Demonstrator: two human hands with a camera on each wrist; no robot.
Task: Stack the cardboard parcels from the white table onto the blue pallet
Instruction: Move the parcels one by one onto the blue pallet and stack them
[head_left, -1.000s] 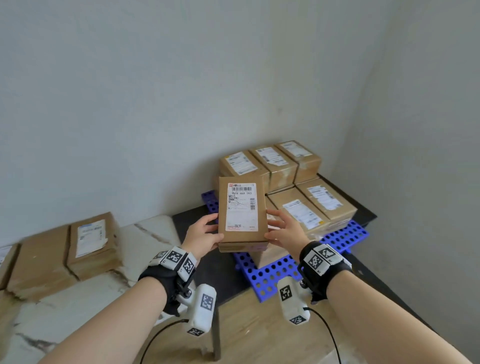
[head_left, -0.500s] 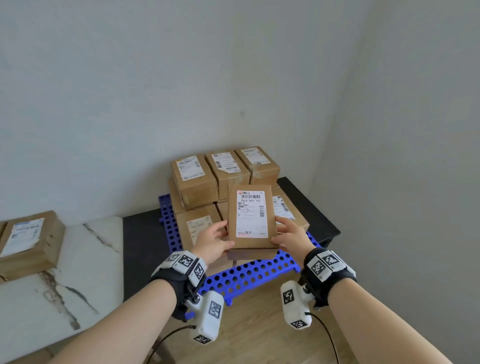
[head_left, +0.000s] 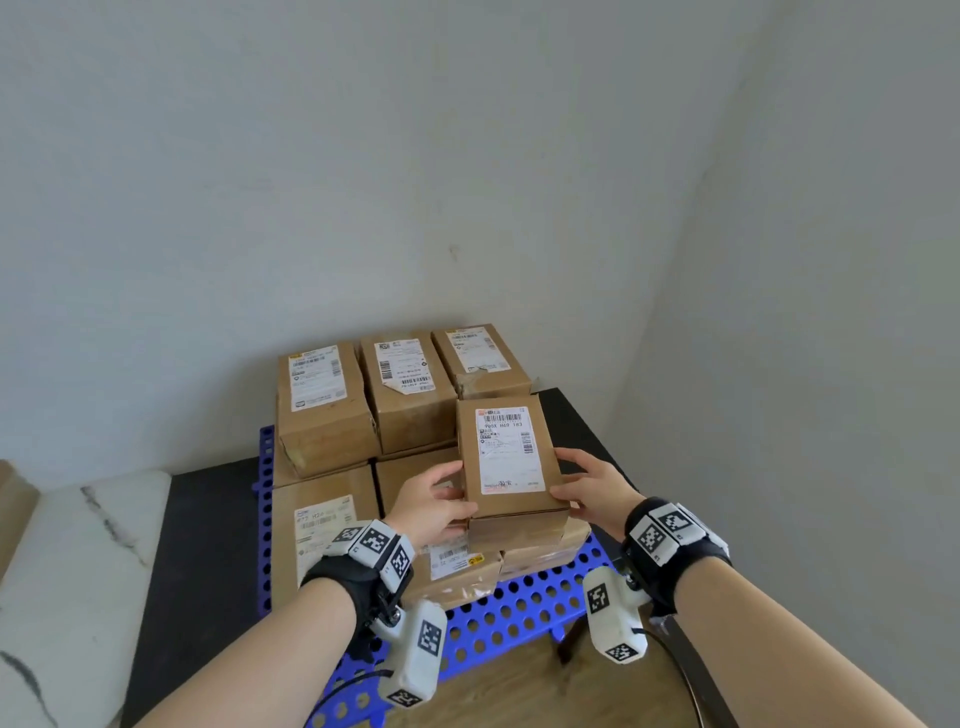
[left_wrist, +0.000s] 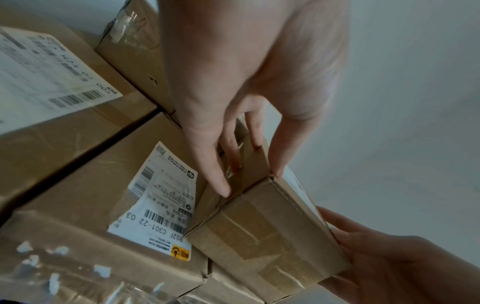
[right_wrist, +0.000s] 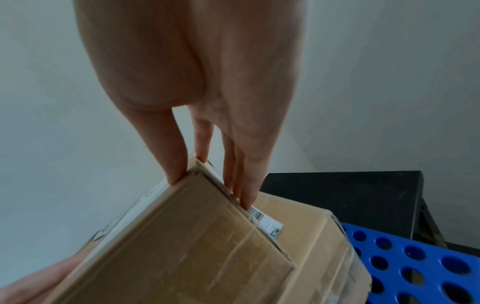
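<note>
Cardboard parcel (head_left: 510, 457), gripped at both side edges by left hand (head_left: 434, 501) and right hand (head_left: 589, 488), over blue pallet's (head_left: 511, 608) right stack.

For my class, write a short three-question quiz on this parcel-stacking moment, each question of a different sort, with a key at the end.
1. True or false: both the left hand and the right hand hold the brown cardboard parcel with the white shipping label.
2. Multiple choice: the held parcel is over which part of the blue perforated plastic pallet? A. the back left corner; B. the front right, above a lower parcel; C. off the pallet, above the white marbled table.
3. Fill in: the back row of taller stacked parcels shows ___ boxes side by side.

Key: 1 true; 2 B; 3 three.
</note>
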